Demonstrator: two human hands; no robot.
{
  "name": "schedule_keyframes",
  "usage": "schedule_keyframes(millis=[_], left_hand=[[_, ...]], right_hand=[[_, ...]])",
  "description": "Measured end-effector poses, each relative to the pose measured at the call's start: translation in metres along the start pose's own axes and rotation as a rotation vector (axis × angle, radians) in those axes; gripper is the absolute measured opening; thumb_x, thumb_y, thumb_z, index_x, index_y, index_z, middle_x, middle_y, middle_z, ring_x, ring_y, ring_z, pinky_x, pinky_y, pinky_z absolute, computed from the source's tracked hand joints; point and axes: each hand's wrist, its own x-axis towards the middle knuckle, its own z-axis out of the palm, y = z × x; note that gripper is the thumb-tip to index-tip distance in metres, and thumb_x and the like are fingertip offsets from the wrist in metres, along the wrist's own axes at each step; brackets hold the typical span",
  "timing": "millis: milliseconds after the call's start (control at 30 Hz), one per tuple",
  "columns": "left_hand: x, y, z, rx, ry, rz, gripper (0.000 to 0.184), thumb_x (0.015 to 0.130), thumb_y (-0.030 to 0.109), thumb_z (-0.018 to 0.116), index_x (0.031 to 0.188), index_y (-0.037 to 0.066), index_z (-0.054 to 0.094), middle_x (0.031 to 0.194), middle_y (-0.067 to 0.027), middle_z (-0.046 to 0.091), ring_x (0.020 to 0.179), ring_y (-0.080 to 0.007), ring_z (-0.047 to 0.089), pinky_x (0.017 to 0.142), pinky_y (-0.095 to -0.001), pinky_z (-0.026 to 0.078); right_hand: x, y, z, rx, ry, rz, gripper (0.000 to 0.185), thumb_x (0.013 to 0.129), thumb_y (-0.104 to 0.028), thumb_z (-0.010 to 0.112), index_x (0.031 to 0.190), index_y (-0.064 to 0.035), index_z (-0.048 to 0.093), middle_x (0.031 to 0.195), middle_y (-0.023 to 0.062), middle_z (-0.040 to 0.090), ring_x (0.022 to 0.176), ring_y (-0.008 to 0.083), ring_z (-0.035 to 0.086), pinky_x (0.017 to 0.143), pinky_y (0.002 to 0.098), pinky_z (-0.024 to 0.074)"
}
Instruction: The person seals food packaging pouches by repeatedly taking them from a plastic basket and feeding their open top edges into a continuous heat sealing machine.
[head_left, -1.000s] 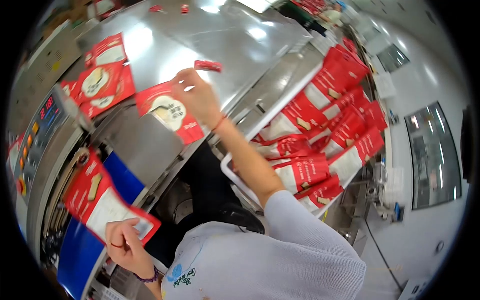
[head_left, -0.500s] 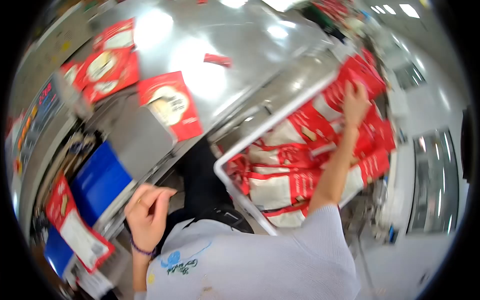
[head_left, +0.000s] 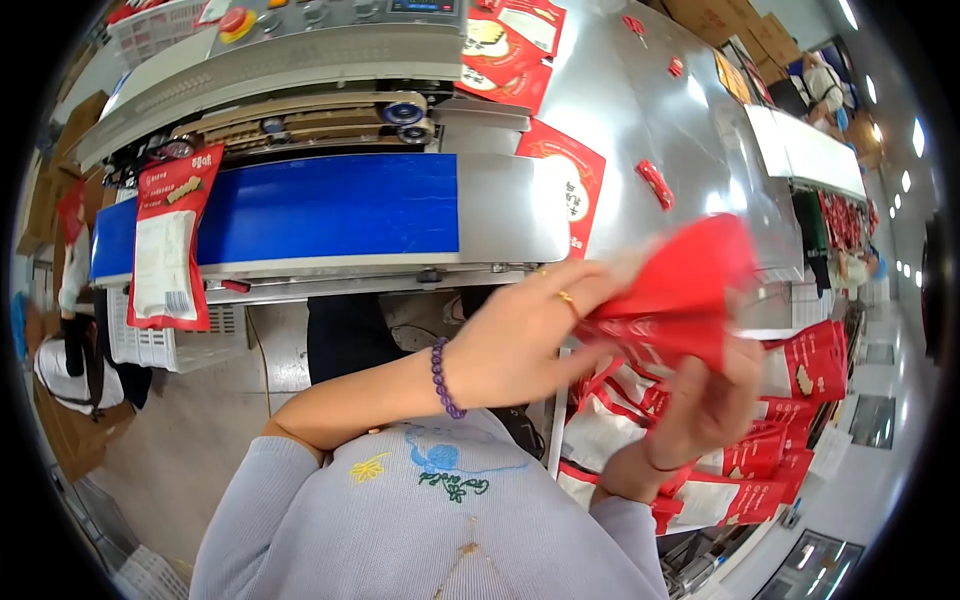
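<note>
Now holds a motion-blurred red pouch (head_left: 690,285) between left hand (head_left: 530,340) and right hand (head_left: 708,400), near the white-rimmed bin (head_left: 556,425) and apparently just drawn from there: one pouch out for two-handed work. Pinches one side with left fingers and thumb, near edge with curled right fingers; cannot tell how firmly. Leaves another pouch (head_left: 165,250) untouched across the blue conveyor belt (head_left: 330,210).

Tilted red pouch (head_left: 692,285) (quite blurred), midair.
</note>
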Motion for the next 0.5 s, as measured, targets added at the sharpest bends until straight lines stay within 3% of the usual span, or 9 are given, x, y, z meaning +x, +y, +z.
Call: schedule_keyframes(millis=[67, 133, 167, 200, 233, 267, 333, 467, 500], left_hand=[[-0.017, -0.018, -0.023, 0.135, 0.155, -0.011, 0.029, 0.077, 0.000, 0.075, 0.105, 0.005, 0.069, 0.102, -0.0121, 0.066, 0.088, -0.0236, 0.066, 0.076, -0.0287, 0.052], [-0.026, -0.013, -0.056, 0.005, 0.253, -0.261, 0.017, 0.078, -0.005, 0.073, 0.092, 0.002, 0.068, 0.095, -0.0076, 0.066, 0.084, -0.0143, 0.064, 0.071, -0.0260, 0.050], [-0.032, -0.020, -0.067, -0.035, 0.337, -0.278, 0.016, 0.079, -0.004, 0.074, 0.092, 0.001, 0.067, 0.090, -0.0051, 0.065, 0.080, -0.0106, 0.062, 0.069, -0.0237, 0.050], [-0.036, -0.028, -0.074, -0.077, 0.425, -0.290, 0.016, 0.079, -0.002, 0.075, 0.093, -0.001, 0.066, 0.085, -0.0026, 0.063, 0.075, -0.0069, 0.059, 0.067, -0.0213, 0.049], [-0.038, -0.032, -0.076, -0.383, 0.499, -0.379, 0.012, 0.082, -0.001, 0.075, 0.089, 0.000, 0.065, 0.086, 0.0014, 0.063, 0.079, -0.0048, 0.058, 0.068, -0.0212, 0.049], [-0.039, -0.033, -0.077, -0.387, 0.514, -0.381, 0.012, 0.082, -0.001, 0.075, 0.089, 0.000, 0.065, 0.086, 0.0014, 0.063, 0.079, -0.0048, 0.058, 0.068, -0.0212, 0.049], [-0.036, -0.034, -0.079, -0.743, 0.510, -0.484, 0.012, 0.083, -0.001, 0.076, 0.088, 0.001, 0.065, 0.090, 0.0014, 0.063, 0.081, -0.0040, 0.058, 0.069, -0.0202, 0.048], [-0.031, -0.080, -0.092, -0.517, 0.365, -0.571, 0.013, 0.089, 0.011, 0.073, 0.090, -0.002, 0.070, 0.082, 0.0020, 0.065, 0.078, -0.0026, 0.057, 0.067, -0.0193, 0.046], [-0.028, -0.105, -0.088, -0.412, 0.410, -0.461, 0.021, 0.092, 0.017, 0.070, 0.090, -0.003, 0.071, 0.074, 0.0000, 0.067, 0.071, -0.0034, 0.057, 0.063, -0.0206, 0.045]], right_hand=[[-0.008, 0.002, 0.029, 0.102, -0.031, 0.136, 0.028, 0.084, 0.012, 0.065, 0.110, 0.0067, 0.059, 0.105, 0.0159, 0.062, 0.085, 0.0164, 0.062, 0.074, 0.0269, 0.0510], [0.006, 0.001, 0.059, 0.039, 0.291, 0.152, 0.035, 0.075, 0.005, 0.076, 0.107, 0.0014, 0.062, 0.099, 0.0104, 0.067, 0.095, 0.0284, 0.063, 0.083, 0.0388, 0.0498], [0.010, 0.006, 0.065, 0.133, 0.402, 0.223, 0.043, 0.077, 0.003, 0.076, 0.116, 0.0004, 0.058, 0.106, 0.0101, 0.066, 0.101, 0.0243, 0.063, 0.089, 0.0375, 0.0507], [0.010, 0.007, 0.072, 0.136, 0.394, 0.213, 0.043, 0.077, 0.003, 0.076, 0.116, 0.0004, 0.058, 0.106, 0.0101, 0.066, 0.101, 0.0243, 0.063, 0.089, 0.0375, 0.0507], [0.009, 0.009, 0.081, 0.416, 0.318, 0.385, 0.046, 0.078, 0.002, 0.077, 0.119, 0.0007, 0.057, 0.109, 0.0102, 0.066, 0.101, 0.0210, 0.063, 0.089, 0.0348, 0.0506], [0.005, 0.012, 0.089, 0.694, 0.229, 0.562, 0.048, 0.078, 0.001, 0.077, 0.121, 0.0010, 0.056, 0.112, 0.0102, 0.066, 0.101, 0.0177, 0.062, 0.088, 0.0322, 0.0506], [-0.034, 0.055, 0.090, 0.928, -0.241, 0.853, 0.044, 0.082, -0.002, 0.077, 0.122, 0.0028, 0.059, 0.109, 0.0073, 0.067, 0.099, 0.0148, 0.062, 0.087, 0.0285, 0.0496], [-0.032, 0.074, 0.121, 0.960, -0.126, 0.807, 0.029, 0.092, -0.007, 0.068, 0.118, 0.0035, 0.063, 0.112, 0.0065, 0.068, 0.100, 0.0125, 0.062, 0.089, 0.0274, 0.0485], [-0.028, 0.080, 0.128, 0.837, -0.079, 0.857, 0.023, 0.093, -0.007, 0.067, 0.114, 0.0039, 0.067, 0.105, 0.0041, 0.069, 0.095, 0.0103, 0.062, 0.086, 0.0252, 0.0481]])
